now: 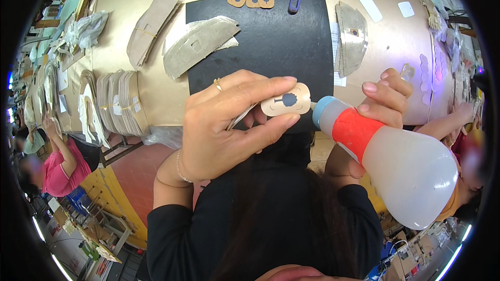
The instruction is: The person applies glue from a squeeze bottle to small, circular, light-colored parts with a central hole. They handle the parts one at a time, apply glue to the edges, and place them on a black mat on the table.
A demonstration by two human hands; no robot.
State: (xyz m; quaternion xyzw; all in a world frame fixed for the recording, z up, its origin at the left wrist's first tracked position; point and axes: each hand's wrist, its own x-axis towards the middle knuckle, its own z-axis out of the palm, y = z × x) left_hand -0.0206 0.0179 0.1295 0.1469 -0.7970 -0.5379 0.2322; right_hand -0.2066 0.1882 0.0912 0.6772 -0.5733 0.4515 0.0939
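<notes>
Here, fingers (265, 89) pinch a rounded, perhaps leather patch (288, 99).

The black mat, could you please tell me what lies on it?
Three small tan pieces and purple snips straddle the far edge of the black mat; grey curved panels overlap its left side. Beneath the left hand, its surface is hidden.

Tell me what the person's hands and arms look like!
The left hand wears a gold-coloured ring, with a thin bracelet at its wrist. The right hand, partly hidden, shows neither. Neither wears gloves. Black sleeves leave both forearms bare.
</notes>
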